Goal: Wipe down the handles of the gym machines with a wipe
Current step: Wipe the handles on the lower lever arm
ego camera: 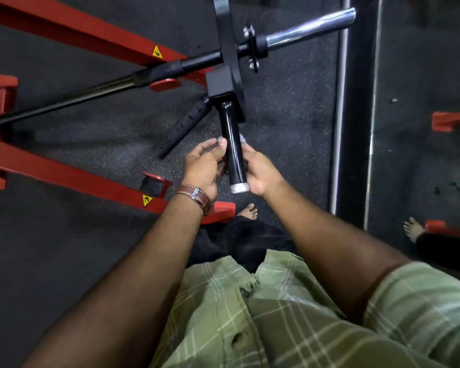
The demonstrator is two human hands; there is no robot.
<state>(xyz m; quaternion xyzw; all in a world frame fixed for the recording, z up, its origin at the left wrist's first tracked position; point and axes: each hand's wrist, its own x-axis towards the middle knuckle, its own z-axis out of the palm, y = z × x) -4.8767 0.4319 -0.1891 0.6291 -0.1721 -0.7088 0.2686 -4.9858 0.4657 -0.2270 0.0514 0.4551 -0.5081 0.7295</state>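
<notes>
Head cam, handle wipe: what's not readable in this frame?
- Wipe: only a pale scrap shows past the right hand; the black handle hides the rest.
- Right hand's fingers: behind the handle, so the grip is unclear.
- Left hand: what its fingertips pinch is too small to tell.
- Handle's far side: hidden.
- Yellow warning labels: too small.
- Red frame: cut off at the left edge.

Glossy black handle [233, 144]; chrome bar [310, 29]; speckled matt rubber floor [290, 115].

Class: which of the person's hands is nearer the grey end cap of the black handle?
Right. The right hand lies beside the end cap; the left hand is further up the black handle.
</notes>
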